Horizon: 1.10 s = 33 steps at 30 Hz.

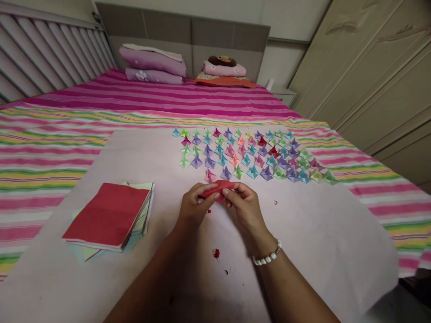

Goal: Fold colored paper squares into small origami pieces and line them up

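Between my two hands is a piece of folded red paper (pixel 220 185), raised a little over the white sheet. My left hand (pixel 195 204) pinches its left end, with the thumb on the near side. Opposite it, my right hand (pixel 245 206) grips the right end between thumb and fingers; a beaded bracelet circles that wrist. Just beyond the fingers stand rows of small folded paper boats (pixel 253 171) in purple, blue, green, pink and red. To the left lies a stack of coloured paper (pixel 107 215) with a red sheet on top.
A large white sheet (pixel 151 287) covers the near part of a bed with a striped cover (pixel 40 170). Small paper scraps (pixel 216 253) lie near my forearms. Folded bedding (pixel 155 67) rests by the headboard; a wooden wardrobe (pixel 377 80) is at right.
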### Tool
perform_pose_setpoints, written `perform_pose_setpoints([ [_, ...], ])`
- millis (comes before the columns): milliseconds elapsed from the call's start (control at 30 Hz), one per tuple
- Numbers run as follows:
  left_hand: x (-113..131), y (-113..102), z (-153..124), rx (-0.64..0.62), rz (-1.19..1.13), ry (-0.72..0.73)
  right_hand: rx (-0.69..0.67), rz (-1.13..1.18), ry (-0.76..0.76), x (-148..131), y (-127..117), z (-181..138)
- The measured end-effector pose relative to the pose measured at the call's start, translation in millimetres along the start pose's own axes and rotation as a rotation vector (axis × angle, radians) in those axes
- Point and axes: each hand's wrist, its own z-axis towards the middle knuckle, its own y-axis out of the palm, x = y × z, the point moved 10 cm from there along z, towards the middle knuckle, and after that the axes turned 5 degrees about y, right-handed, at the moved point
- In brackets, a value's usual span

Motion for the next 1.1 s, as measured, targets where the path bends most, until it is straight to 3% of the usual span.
perform_pose_setpoints([
  [167, 9.8, -1.3, 0.2, 0.013, 0.061, 0.080, 0.016, -0.002, -0.042, -3.9, -1.4, -0.3],
  [467, 8.2, -0.4, 0.8, 0.004, 0.019, 0.069, 0.023, 0.009, -0.052, -5.3, -5.2, -0.3],
  [667, -3.8, 5.3, -0.3, -0.042, -0.043, -0.065, 0.035, -0.025, -0.049, -7.5, -3.8, -1.8],
  [867, -13.3, 2.0, -2.8, 0.020, -0.095, -0.139, 0.052, -0.048, -0.021, -4.2, -5.0, -0.1],
  [1100, -8.6, 6.3, -4.7, -0.029, -0.129, -0.082, 0.051, -0.043, 0.000, -1.3, -6.2, 0.0],
])
